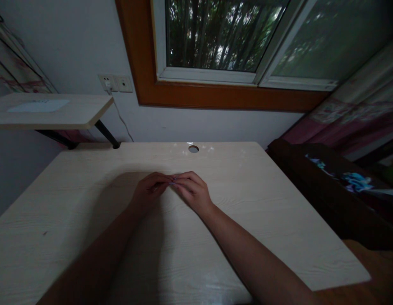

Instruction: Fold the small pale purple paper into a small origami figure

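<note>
My left hand (150, 188) and my right hand (192, 189) meet at the middle of a pale wooden desk (88, 203). Their fingertips are pinched together around a tiny pale object (174, 181) that is too small to name. Both hands rest on or just above the desk top, fingers curled inward. My forearms reach in from the bottom edge of the picture.
A round cable hole (193, 148) sits near the desk's far edge. A raised shelf (50, 111) stands at the back left below a wall socket (115, 83) with a cord. A window (234, 38) is ahead; a dark bed frame (326, 186) and curtain lie right.
</note>
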Demonstrator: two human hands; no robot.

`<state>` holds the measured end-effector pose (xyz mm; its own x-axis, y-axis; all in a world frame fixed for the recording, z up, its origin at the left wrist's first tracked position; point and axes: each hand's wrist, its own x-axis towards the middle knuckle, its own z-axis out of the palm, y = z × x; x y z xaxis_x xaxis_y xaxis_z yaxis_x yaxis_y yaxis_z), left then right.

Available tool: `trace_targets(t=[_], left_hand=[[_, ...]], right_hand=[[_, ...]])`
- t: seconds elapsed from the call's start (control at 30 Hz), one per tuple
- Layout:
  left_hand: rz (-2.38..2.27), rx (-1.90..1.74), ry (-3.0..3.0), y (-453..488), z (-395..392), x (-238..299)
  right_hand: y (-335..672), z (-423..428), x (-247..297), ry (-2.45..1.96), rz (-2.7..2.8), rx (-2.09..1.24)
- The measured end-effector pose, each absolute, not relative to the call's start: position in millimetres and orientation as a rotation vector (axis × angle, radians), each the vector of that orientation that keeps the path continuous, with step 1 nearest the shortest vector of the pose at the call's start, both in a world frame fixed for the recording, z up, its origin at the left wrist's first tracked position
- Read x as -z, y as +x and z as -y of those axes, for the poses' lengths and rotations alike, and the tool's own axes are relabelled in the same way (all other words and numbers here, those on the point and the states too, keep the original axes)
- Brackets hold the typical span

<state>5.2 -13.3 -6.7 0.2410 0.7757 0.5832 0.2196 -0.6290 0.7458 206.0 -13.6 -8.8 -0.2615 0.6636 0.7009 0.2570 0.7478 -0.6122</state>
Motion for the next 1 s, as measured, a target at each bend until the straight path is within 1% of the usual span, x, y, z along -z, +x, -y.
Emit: trace_targets(t=[0.27, 0.7, 1.0], left_hand=[[-0.903, -1.352, 1.899, 6.4, 17.1, 10.0], [-0.923, -1.399, 2.045, 5.4, 12.5, 12.2], [-0.939, -1.405, 2.022, 7.0, 14.9, 9.2]], right_hand=[[205.0, 13.9, 8.9, -0.701, 1.829, -0.462], [204.8, 13.8, 9.5, -0.702, 1.849, -0.442], [204.0, 13.9, 10.7, -0.733, 1.844, -0.443]])
